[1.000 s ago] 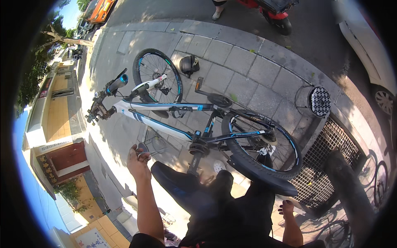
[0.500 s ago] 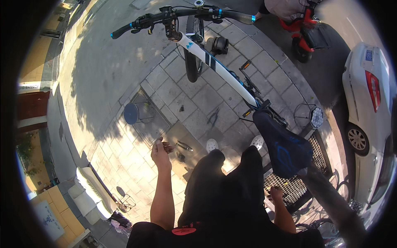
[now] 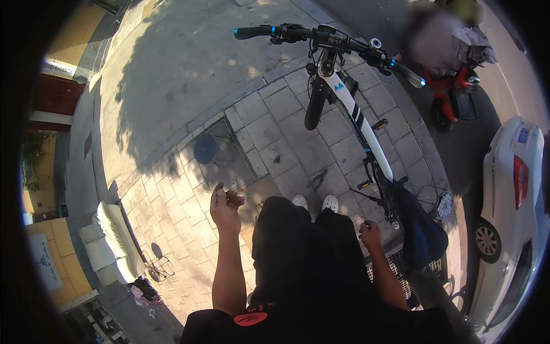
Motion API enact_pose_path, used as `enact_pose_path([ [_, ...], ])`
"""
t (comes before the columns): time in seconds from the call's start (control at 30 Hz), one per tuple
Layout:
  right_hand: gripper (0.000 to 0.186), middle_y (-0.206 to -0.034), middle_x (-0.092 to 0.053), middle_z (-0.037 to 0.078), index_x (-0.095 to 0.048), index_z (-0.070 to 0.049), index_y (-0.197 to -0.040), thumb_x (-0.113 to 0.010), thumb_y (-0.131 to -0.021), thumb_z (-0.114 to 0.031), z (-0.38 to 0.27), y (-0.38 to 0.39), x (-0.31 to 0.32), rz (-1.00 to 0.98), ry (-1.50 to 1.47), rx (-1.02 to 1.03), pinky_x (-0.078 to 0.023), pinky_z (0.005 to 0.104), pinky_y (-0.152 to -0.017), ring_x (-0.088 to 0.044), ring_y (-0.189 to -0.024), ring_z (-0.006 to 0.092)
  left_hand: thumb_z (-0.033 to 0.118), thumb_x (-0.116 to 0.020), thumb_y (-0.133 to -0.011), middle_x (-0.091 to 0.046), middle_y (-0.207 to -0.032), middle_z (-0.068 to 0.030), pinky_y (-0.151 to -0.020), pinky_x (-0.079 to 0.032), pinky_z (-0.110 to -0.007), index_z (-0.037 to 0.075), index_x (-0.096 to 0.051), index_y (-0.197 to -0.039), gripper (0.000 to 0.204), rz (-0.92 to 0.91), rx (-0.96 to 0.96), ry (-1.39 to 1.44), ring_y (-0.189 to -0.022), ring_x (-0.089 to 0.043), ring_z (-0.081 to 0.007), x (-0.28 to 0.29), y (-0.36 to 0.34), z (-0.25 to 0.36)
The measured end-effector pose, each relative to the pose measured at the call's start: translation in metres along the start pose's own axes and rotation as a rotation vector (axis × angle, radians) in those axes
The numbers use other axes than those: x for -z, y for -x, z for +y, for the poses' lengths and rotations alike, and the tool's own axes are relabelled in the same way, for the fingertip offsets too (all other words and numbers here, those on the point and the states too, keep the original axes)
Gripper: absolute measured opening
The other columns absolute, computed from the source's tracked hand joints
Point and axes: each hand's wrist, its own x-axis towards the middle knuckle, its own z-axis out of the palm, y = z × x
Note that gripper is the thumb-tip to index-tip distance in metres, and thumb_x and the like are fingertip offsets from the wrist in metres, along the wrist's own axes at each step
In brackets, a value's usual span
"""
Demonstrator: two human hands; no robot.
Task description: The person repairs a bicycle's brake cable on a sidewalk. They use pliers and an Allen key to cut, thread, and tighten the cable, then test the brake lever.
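My left hand [image 3: 226, 211] is raised over the paving at the left of my legs, its fingers curled together. A faint, thin pale line runs right from its fingertips; what it is, I cannot make out. My right hand [image 3: 370, 234] hangs beside my right thigh, fingers curled, with anything in them hidden. Nearest to it stands a bicycle with a white frame [image 3: 375, 152], a black saddle [image 3: 423, 229] and a handlebar [image 3: 355, 43] with blue end rings. The right hand is apart from the saddle. A dark, pliers-shaped thing [image 3: 318, 179] lies on the paving.
A round blue-grey stool [image 3: 207, 149] stands ahead on the left, and another stool [image 3: 443, 205] right of the bicycle. A metal grate [image 3: 395, 275] lies by the saddle. A white car [image 3: 513, 212] and a person on a red scooter [image 3: 458, 92] are at the right.
My view has shifted, so the bicycle appears further right and lower. My feet are closer together. My right hand has risen forward. Tools by my left leg are now hidden behind it.
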Motion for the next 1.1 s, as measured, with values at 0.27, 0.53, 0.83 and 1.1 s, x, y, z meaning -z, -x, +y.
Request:
enact_pose_path([
  [0.27, 0.043, -0.095, -0.074, 0.014, -0.065, 0.004, -0.13, -0.064, -0.101, -0.028, -0.127, -0.038, -0.058, -0.025, -0.009, 0.117, -0.053, 0.0315, -0.058, -0.072, -0.074, 0.0176, 0.029, -0.056, -0.11, -0.069, -0.087, 0.0005, -0.073, -0.056, -0.038, 0.013, -0.062, -0.131, 0.027, -0.033, 0.373, 0.386, -0.076, -0.069, -0.0205, 0.002, -0.095, -0.017],
  [0.53, 0.042, -0.09, -0.074, 0.013, -0.066, 0.003, -0.129, -0.065, -0.101, -0.028, -0.257, 0.001, -0.197, 0.086, -0.159, -0.011, -0.055, 0.0322, -0.065, -0.07, -0.072, 0.0171, 0.026, -0.058, -0.109, -0.068, -0.084, 0.0017, -0.076, -0.054, -0.037, 0.012, -0.067, -0.126, 0.024, -0.182, 0.845, 0.373, -0.079, -0.066, -0.0176, -0.001, -0.216, 0.012],
  [0.83, 0.045, -0.092, -0.074, 0.015, -0.064, 0.004, -0.133, -0.067, -0.101, -0.028, -0.306, 0.039, -0.294, 0.168, -0.157, 0.01, -0.057, 0.0343, -0.069, -0.071, -0.073, 0.0186, 0.027, -0.057, -0.11, -0.069, -0.092, -0.0036, -0.076, -0.056, -0.041, 0.012, -0.062, -0.133, 0.028, -0.273, 0.752, 0.014, -0.083, -0.069, -0.0233, -0.007, -0.342, 0.065],
  [1.1, 0.042, -0.092, -0.073, 0.012, -0.065, 0.003, -0.132, -0.064, -0.1, -0.024, -0.304, 0.011, -0.297, 0.223, -0.657, -0.24, -0.053, 0.0324, -0.058, -0.069, -0.067, 0.0158, 0.025, -0.044, -0.115, -0.065, -0.109, -0.013, -0.082, -0.057, -0.039, 0.002, -0.047, -0.148, 0.04, -0.31, 0.055, -0.429, -0.092, -0.068, -0.0261, -0.054, -0.42, 0.16],
])
